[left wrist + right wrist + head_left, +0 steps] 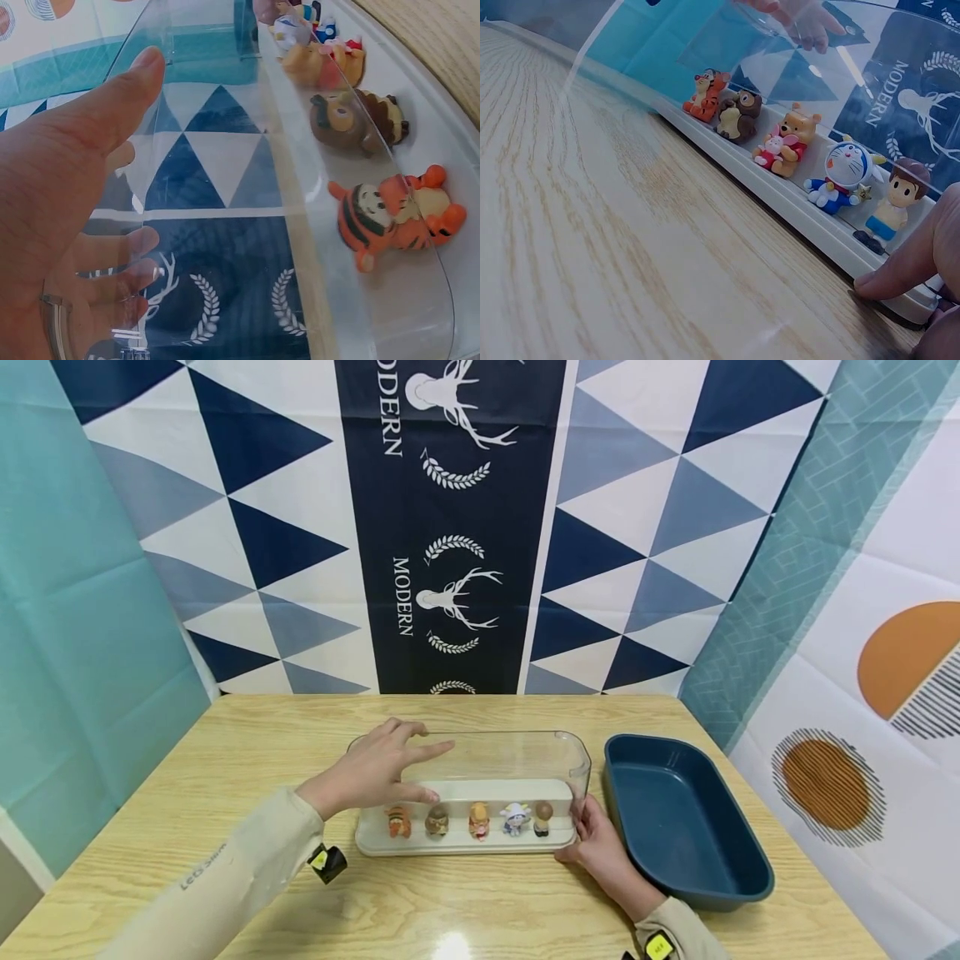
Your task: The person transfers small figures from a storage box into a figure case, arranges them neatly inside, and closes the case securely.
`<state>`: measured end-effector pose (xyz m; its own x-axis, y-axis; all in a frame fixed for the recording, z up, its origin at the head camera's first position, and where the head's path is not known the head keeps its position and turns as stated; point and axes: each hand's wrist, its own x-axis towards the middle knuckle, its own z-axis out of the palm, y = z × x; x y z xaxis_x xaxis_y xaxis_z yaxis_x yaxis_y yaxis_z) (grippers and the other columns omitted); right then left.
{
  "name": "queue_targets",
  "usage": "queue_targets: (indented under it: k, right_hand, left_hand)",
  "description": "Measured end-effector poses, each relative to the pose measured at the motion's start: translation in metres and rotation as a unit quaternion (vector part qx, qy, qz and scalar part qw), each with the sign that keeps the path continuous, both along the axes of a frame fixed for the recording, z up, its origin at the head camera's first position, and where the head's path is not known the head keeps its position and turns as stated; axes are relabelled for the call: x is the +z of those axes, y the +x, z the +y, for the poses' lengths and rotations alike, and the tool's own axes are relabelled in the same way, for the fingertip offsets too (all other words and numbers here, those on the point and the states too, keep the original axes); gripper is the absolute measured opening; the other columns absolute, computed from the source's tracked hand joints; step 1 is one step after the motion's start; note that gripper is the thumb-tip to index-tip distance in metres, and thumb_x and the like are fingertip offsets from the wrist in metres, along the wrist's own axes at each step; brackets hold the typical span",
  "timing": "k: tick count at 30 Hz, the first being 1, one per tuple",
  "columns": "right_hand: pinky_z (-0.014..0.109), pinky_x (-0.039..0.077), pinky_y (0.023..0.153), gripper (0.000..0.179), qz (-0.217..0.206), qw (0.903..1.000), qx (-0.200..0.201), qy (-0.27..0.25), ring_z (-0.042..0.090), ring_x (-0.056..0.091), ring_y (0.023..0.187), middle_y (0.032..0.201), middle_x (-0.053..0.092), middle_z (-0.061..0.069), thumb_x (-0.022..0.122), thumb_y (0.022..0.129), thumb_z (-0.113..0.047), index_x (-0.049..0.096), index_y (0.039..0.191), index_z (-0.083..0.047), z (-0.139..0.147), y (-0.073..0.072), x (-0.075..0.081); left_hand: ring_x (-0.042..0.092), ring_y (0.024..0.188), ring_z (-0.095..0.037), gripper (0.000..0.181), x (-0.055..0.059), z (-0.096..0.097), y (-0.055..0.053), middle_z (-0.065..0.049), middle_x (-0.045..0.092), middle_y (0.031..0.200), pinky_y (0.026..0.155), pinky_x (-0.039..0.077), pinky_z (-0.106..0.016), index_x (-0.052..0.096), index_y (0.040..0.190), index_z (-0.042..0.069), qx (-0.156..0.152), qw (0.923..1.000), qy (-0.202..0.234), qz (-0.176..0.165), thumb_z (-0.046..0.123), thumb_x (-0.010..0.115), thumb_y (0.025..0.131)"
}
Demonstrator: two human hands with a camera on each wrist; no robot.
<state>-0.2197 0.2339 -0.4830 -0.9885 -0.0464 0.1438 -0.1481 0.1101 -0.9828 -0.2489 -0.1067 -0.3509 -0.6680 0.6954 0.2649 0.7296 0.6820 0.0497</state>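
A long display box with a white base (465,850) and a clear lid (510,753) lies on the table. Several small figurines line the base: an orange tiger (705,95), a brown animal (739,116), a yellow bear (795,135) hugging a pink one, a blue-and-white cat (845,174) and a brown-haired boy (897,195). My left hand (378,768) holds the lid at its left part, thumb on the near side, other fingers showing through the plastic. At the right end, my right hand (600,852) grips the base's corner, thumb at its front edge.
A deep dark-blue tub (611,777) stands close on the right, beside my right forearm. The wooden table (285,735) ends at a patterned cloth backdrop (450,668), with more cloth hanging at both sides.
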Motion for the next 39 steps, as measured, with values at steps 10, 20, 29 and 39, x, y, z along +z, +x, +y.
queue_targets:
  k: [10, 20, 29, 39]
  right_hand:
    - [0.01, 0.042, 0.092, 0.092, 0.002, 1.0, 0.008, 0.001, 0.036, 0.027, 0.142, 0.153, 0.033, 0.029, 0.063, 0.056, 0.029, 0.037, 0.142, 0.011, 0.0, -0.002, 0.003]
    - [0.012, 0.044, 0.09, 0.095, -0.014, 0.9999, 0.009, 0.001, 0.037, 0.029, 0.141, 0.148, 0.038, 0.03, 0.064, 0.057, 0.029, 0.035, 0.145, 0.01, 0.0, -0.003, 0.005]
    - [0.018, 0.048, 0.084, 0.067, -0.01, 0.9998, -0.012, 0.011, 0.028, 0.045, 0.125, 0.129, 0.052, 0.022, 0.067, 0.056, 0.028, 0.049, 0.118, 0.01, -0.001, -0.003, 0.004]
    - [0.02, 0.05, 0.08, 0.056, -0.008, 0.9997, -0.022, 0.006, 0.016, 0.052, 0.109, 0.118, 0.054, 0.019, 0.066, 0.054, 0.029, 0.048, 0.103, 0.008, -0.002, -0.003, 0.001]
  left_hand:
    - [0.049, 0.12, -0.035, 0.076, -0.013, 0.0, 0.0, -0.019, 0.05, 0.139, 0.087, 0.052, -0.056, 0.051, 0.149, 0.024, -0.002, 0.9999, 0.002, 0.014, 0.058, 0.071, 0.084]
    - [0.051, 0.117, -0.035, 0.073, -0.031, -0.002, -0.003, -0.018, 0.052, 0.137, 0.079, 0.055, -0.052, 0.053, 0.147, 0.023, -0.009, 0.9993, -0.003, 0.038, 0.06, 0.069, 0.085]
    - [0.047, 0.121, -0.033, 0.076, -0.041, -0.001, -0.001, -0.015, 0.049, 0.141, 0.08, 0.053, -0.051, 0.052, 0.148, 0.027, 0.008, 0.9997, 0.003, 0.025, 0.059, 0.072, 0.082]
    - [0.046, 0.122, -0.033, 0.076, -0.044, 0.001, 0.001, -0.015, 0.049, 0.141, 0.086, 0.051, -0.052, 0.052, 0.147, 0.028, 0.01, 0.9997, 0.002, 0.024, 0.06, 0.072, 0.082]
